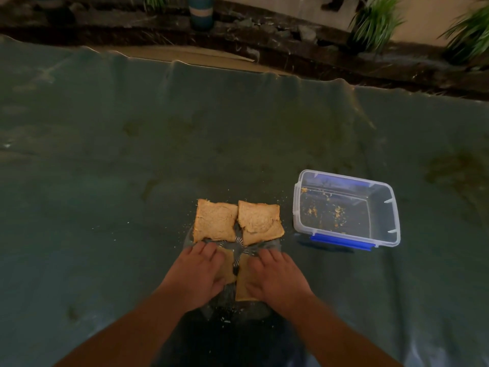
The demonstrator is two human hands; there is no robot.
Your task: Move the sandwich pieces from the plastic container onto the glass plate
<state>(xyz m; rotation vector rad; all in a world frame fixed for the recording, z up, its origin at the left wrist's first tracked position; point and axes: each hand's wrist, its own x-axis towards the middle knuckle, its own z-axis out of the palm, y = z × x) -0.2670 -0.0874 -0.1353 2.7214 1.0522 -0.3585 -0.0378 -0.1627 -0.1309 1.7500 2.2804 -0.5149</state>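
Your left hand [197, 271] and right hand [275, 276] lay flat on the near sandwich pieces [244, 284], grasping nothing; pressing risked crumbling them off the glass plate [239, 245], lower centre.

the scene is dim with a murky blue-green cast. soft light falls from above and ahead, leaving a dark shadow under the arms at the bottom edge. the cloth [132, 168] shows faint sheen near its far edge. wide-angle bending curves the top edge; the plants [378, 19] are smeared and soft.
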